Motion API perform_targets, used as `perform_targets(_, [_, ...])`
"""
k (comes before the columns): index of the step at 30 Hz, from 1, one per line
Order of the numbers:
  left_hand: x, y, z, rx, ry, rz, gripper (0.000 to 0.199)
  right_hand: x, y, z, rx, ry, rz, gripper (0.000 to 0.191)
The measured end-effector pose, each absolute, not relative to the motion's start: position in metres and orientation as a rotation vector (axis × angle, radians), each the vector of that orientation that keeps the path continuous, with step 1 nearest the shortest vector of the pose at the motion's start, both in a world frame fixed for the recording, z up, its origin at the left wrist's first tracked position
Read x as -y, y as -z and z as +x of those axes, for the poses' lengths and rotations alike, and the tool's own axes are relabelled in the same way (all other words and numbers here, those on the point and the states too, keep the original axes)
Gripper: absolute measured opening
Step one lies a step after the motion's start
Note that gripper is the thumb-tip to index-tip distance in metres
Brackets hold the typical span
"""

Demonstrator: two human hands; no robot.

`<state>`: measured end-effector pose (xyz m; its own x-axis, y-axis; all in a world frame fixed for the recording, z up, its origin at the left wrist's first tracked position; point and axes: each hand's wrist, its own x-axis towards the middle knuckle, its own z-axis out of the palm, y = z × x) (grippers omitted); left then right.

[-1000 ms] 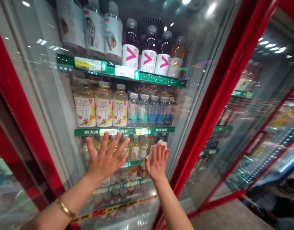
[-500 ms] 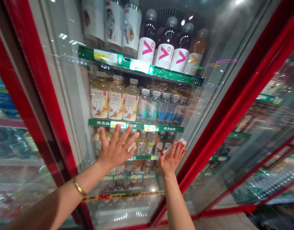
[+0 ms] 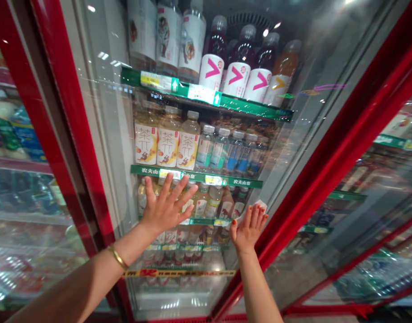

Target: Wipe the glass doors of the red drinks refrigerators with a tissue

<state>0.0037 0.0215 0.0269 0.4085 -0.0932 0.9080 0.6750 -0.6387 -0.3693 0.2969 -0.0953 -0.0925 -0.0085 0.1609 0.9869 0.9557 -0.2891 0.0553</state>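
Note:
My left hand lies open against the glass door of a drinks cooler, fingers spread, a gold bangle on the wrist. To its right, my right hand presses a white tissue flat on the same pane, near the door's red frame. Only the tissue's edges show around the stretched fingers; the palm side is hidden. Behind the glass, bottles with yellow and white labels stand on a shelf above my hands. Smaller bottles show between the hands.
Taller bottles with pink arrow marks fill the upper shelf, which has a green edge strip. A yellow printed strip crosses the door low down. Further stocked coolers stand on both sides, with another red frame post at left.
The whole view has shifted, so the cooler and both hands appear slightly further right. Both hands stay on the glass, and the right still has the tissue beneath it.

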Motion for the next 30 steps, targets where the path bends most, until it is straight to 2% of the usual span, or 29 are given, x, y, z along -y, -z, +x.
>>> perform_targets(8, [-0.022,-0.027,0.004,0.481,1.287,-1.898,0.081,0.093,0.1,0.306,1.184,1.351,-1.497,0.085])
perform_targets(16, [-0.023,-0.026,0.004,0.442,1.312,-1.91,0.078,0.093,0.107,0.303,1.052,1.231,-1.642,0.088])
perform_targets(20, [-0.021,-0.027,0.005,0.434,1.335,-1.924,0.077,0.092,0.099,0.294,0.939,1.194,-1.643,0.083])
perform_targets(25, [-0.02,-0.032,0.003,0.401,1.431,-1.959,0.077,0.066,0.1,0.22,0.911,1.184,-1.612,0.081])
perform_targets(30, [-0.014,-0.012,-0.011,0.449,1.51,-2.011,0.081,0.058,0.124,0.152,1.373,1.28,-1.469,0.069])
